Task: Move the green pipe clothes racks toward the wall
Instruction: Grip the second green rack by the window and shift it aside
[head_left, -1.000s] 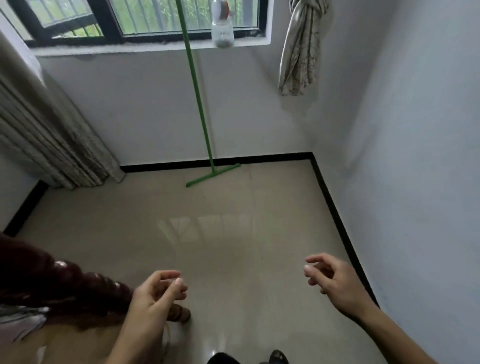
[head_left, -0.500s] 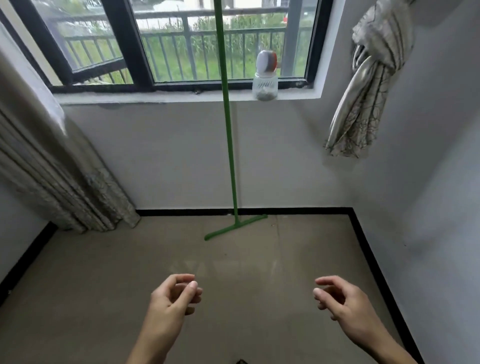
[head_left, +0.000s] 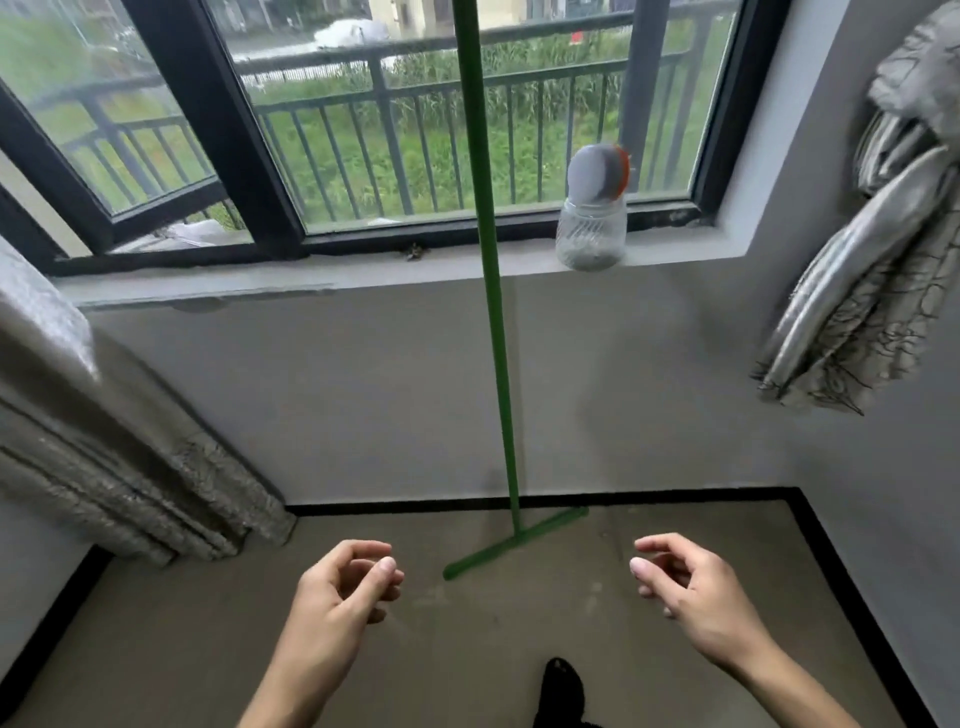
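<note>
1. Two bare hands hang over the beige tiled floor (head_left: 519, 649), neither touching anything. The left hand (head_left: 345, 597) is loosely curled, thumb close to the bent fingers, holding nothing. The right hand (head_left: 696, 597) is likewise half-curled and free, thumb and forefinger apart.
2. One thin green metal pipe upright of the clothes rack (head_left: 493, 312) stands between the hands and beyond them, close against the grey wall (head_left: 363, 405) below the window. Its top runs out past the upper edge of view.
3. Its green pipe foot (head_left: 514, 543) lies flat on the floor at a slant; the far end nearly meets the black skirting strip (head_left: 675, 498), and the near end points toward the left hand.
4. A clear ribbed plastic jar with a grey and orange lid (head_left: 592, 218) sits on the grey windowsill (head_left: 363, 275), just right of the upright.
5. A grey patterned curtain (head_left: 104, 467) falls to the floor's far left corner; a knotted grey curtain (head_left: 872, 291) hangs off the right wall.
6. A dark shoe tip (head_left: 561, 686) shows at the floor's near edge.
</note>
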